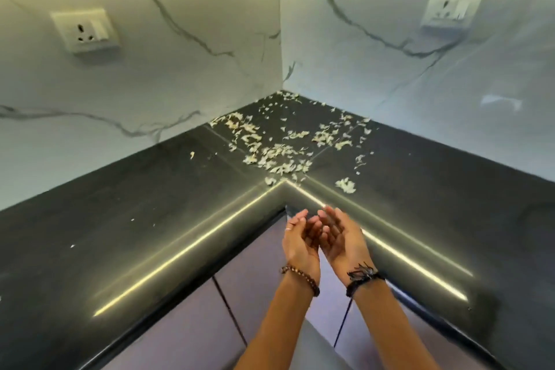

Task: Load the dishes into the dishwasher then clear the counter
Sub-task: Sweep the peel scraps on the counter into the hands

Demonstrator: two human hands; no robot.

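Note:
A black L-shaped counter (126, 219) fills a corner under marble walls. Pale scraps of peel (279, 156) lie scattered across its inner corner, with a small clump (347, 185) near the front edge and a few stray bits to the left. My left hand (300, 242) and my right hand (341, 237) are held side by side, palms up and cupped, just below the counter's inside corner edge. Both hands hold nothing that I can see. A beaded bracelet sits on my left wrist and a black thread band on my right.
Two white wall sockets sit on the backsplash, one at the left (85, 30) and one at the right (453, 6). Grey cabinet doors (249, 288) run below the counter edge.

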